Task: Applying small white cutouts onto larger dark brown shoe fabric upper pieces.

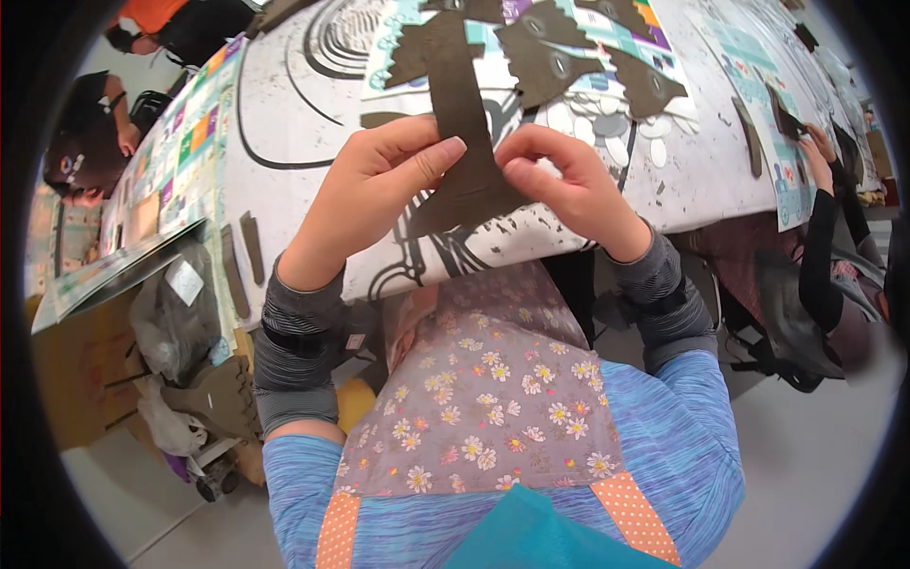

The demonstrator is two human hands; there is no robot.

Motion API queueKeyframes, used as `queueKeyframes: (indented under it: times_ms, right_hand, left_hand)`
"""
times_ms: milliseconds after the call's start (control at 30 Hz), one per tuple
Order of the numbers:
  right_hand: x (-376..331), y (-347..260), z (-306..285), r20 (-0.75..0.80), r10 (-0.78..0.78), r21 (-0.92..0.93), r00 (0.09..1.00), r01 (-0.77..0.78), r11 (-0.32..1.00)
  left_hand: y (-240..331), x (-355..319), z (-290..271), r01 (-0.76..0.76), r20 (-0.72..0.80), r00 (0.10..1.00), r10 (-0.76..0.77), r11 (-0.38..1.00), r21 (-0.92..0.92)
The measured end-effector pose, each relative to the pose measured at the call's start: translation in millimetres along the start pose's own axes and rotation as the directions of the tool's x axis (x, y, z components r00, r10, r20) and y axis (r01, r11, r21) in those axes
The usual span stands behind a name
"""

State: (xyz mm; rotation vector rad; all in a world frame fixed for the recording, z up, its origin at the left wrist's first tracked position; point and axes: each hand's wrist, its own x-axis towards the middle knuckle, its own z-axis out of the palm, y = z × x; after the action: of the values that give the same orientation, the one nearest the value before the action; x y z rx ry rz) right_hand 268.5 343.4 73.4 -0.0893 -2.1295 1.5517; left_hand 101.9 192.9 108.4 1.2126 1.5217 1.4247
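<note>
A long dark brown cut-out piece (463, 119) of sheet material, flared at its lower end, stands up between my hands over the table's near edge. My left hand (374, 185) pinches its left edge between thumb and fingers. On the opposite edge, my right hand (573, 175) is closed, thumb against curled index finger, at the side of the piece. Beyond lie several more dark brown pieces with jagged edges (548, 71), some with a pale oval mark. Small white oval pieces (607, 128) are spread just past my right hand.
The white table cover (294, 114) has black line drawings and dark crumbs. Narrow dark strips (251, 248) lie at the left edge, another (747, 137) to the right. A co-worker's hands (817, 152) handle a dark piece at right. Bags (175, 313) sit below left.
</note>
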Motion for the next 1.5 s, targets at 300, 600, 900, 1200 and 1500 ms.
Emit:
queueKeyframes:
  times_ms: [300,600,900,1200,1500]
  right_hand:
    - [41,-45,33,0.364,0.055,-0.009,0.93,-0.055,0.998]
    - [45,-52,34,0.506,0.143,0.038,0.85,-0.187,0.982]
    - [54,-31,49,0.487,0.131,0.195,0.864,-0.253,0.948]
    - [41,-43,62,0.327,0.126,0.264,0.936,-0.219,0.939]
    - [26,-70,56,0.429,0.09,0.306,0.899,-0.238,0.922]
  left_hand:
    - [59,-18,-41,-0.237,-0.32,0.916,0.243,0.97,0.057]
    - [91,-16,-80,-0.172,-0.212,0.936,0.28,0.892,0.418]
    - [70,-5,-77,-0.086,-0.236,0.961,0.145,0.967,0.241]
    - [49,-40,-53,-0.003,-0.148,0.989,0.003,1.0,-0.001]
    - [58,-71,-39,-0.038,-0.147,0.988,0.04,0.999,0.018]
